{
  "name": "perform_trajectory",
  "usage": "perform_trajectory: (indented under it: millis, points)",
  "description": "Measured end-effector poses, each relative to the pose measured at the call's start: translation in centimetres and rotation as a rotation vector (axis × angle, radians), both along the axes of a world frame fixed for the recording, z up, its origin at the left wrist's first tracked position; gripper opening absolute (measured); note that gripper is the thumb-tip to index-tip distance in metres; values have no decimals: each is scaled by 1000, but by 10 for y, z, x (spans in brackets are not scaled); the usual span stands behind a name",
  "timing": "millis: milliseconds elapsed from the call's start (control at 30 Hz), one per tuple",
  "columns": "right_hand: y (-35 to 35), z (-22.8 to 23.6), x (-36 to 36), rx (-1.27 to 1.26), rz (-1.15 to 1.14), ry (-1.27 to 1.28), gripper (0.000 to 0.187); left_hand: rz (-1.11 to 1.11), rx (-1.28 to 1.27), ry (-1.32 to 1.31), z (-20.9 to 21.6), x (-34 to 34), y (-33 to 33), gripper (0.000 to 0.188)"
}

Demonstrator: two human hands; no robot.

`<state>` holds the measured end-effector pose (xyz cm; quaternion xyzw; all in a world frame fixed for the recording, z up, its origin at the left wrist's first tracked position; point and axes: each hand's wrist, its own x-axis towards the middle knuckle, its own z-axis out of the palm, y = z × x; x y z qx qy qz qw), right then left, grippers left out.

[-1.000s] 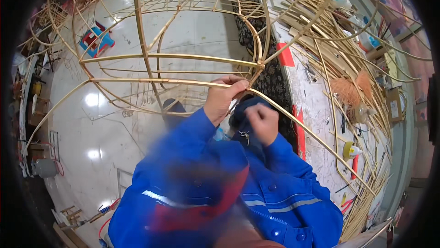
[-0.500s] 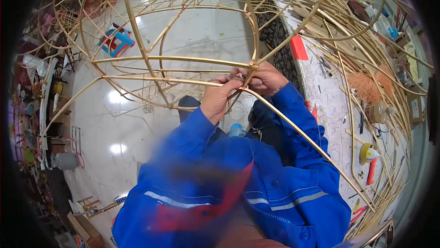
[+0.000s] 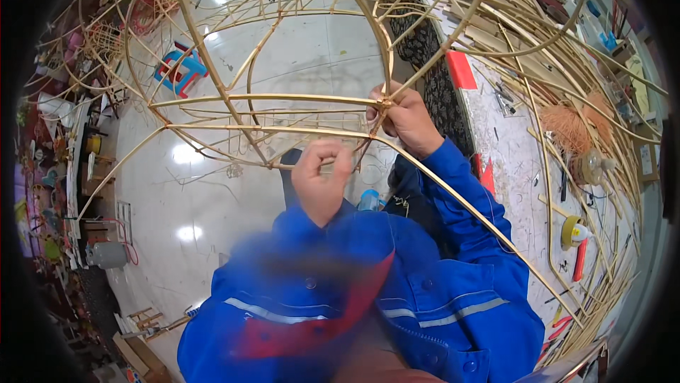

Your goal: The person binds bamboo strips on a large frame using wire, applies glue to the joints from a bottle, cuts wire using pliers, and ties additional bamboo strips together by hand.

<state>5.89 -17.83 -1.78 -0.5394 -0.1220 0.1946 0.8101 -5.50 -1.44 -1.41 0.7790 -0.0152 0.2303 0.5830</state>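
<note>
Okay, head view, clock centered on the picture. Right hand [image 3: 412, 124] at 2 o'clock, fingers wrapped round the strip joint [image 3: 384, 103] at 1 o'clock, where several members of the frame [image 3: 283, 98] meet. Left hand [image 3: 322, 178] near clock center, just below the long strip [image 3: 453, 188]; its fingers are curled, with a narrow gap to the thumb. Can't tell if something thin is pinched there.

Frame is thin tan strips, open hoops and crossbars, filling roughly 10 to 1 o'clock. Long strip crosses in front of it, left end bending down toward 9 o'clock, right end running over the blue sleeve [image 3: 464, 188] to 4 o'clock.

Tabletop [image 3: 506, 163] on the 3 o'clock side: strip pile [image 3: 538, 43] at 2 o'clock, orange fibre bundle [image 3: 563, 128] near 3 o'clock, yellow-and-white round item [image 3: 572, 233] between 3 and 4. Blue-and-red stool [image 3: 180, 71] on the floor [image 3: 170, 220] at 10 o'clock; grey tank [image 3: 108, 255] at 8.
</note>
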Motion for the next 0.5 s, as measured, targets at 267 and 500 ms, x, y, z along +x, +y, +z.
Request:
perform_trajectory:
  millis: [267,500]
  points:
    - [7,-7,-5,176,-73,19,12,-227,0,470,55,46,0,26]
    - [1,-5,-6,259,-14,141,11,-250,203,579,52,48,-7,29]
